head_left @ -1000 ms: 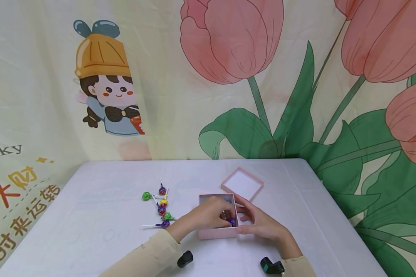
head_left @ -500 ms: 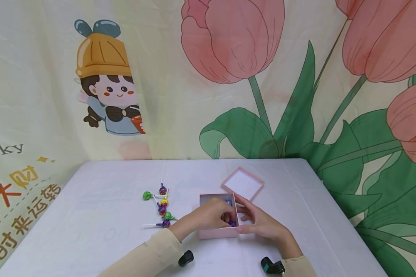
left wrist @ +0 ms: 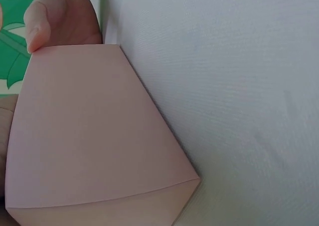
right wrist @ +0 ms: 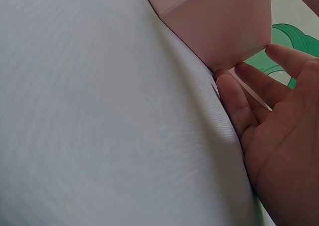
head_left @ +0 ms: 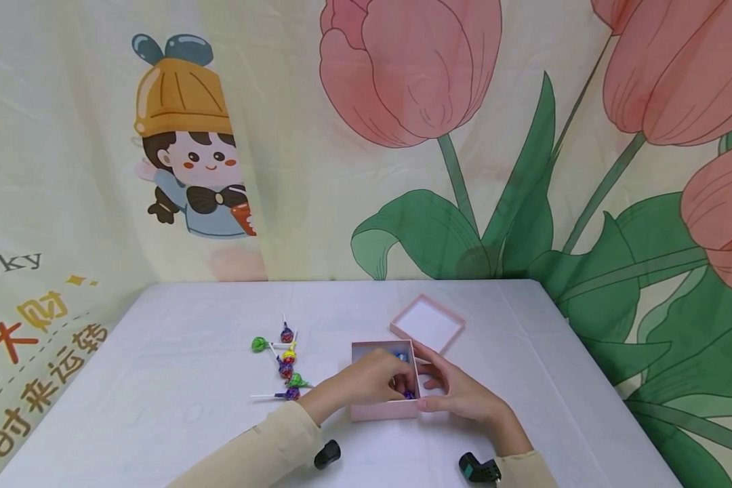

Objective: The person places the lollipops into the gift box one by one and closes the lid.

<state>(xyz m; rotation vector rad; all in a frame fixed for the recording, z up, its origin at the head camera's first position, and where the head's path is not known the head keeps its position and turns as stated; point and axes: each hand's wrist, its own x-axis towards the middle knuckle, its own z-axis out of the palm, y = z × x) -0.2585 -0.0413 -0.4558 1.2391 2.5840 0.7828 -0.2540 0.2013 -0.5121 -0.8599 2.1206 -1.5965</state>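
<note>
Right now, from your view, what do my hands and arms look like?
Your left hand and right hand are ungloved. The left sleeve and right sleeve are plain beige, long, ending near the wrists. A small black device shows beside the left sleeve; another, with a teal patch, sits against the right cuff.

On the white cloth-covered table (head_left: 189, 352), the pink rectangular box (head_left: 381, 411) sits right of the multicoloured ball-shaped lollipops (head_left: 285, 369) and before the pink square lid (head_left: 427, 324).
</note>
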